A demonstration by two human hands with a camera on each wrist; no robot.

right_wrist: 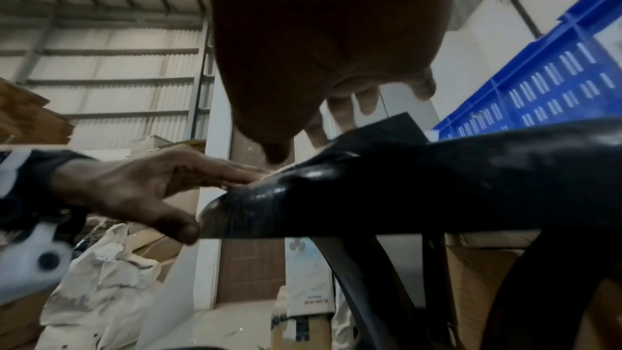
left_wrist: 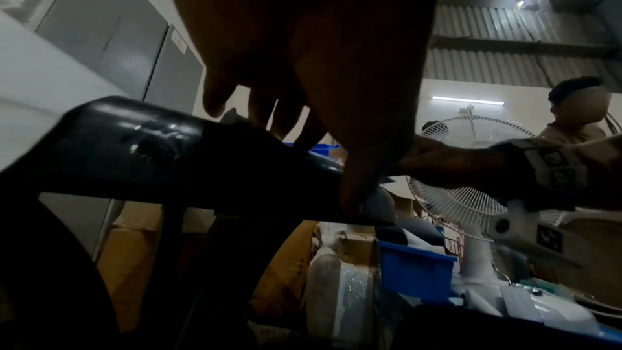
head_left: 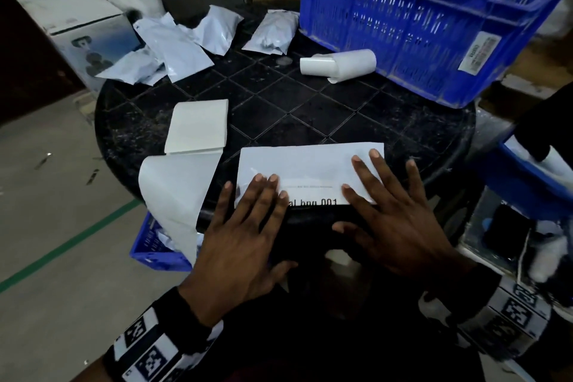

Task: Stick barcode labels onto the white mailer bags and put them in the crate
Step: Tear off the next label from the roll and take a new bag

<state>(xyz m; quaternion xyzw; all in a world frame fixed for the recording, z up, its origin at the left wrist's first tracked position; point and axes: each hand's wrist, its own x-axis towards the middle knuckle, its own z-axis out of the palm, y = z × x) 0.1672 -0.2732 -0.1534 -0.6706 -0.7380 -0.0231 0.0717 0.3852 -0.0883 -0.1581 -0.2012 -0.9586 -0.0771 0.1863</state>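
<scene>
Both hands lie flat on a white mailer bag [head_left: 305, 169] at the near edge of the black surface [head_left: 310, 108]. The left hand [head_left: 248, 236] presses its left part with straight fingers [head_left: 266, 187]; the right hand [head_left: 400, 220] spreads wide over its right part. Beyond the bag stands the blue crate [head_left: 434, 18], with loose bags [head_left: 183, 43] to the crate's left.

Round black table [head_left: 310, 108], lattice-patterned top, bearing: blue slotted crate [head_left: 434, 25] at 1 o'clock; curled white label roll [head_left: 338, 64] just beside it; loose white mailer bags [head_left: 186, 40] from 10 to 12 o'clock; folded label stack [head_left: 198, 125] at 9; flat mailer bag [head_left: 310, 164] at 6.
</scene>
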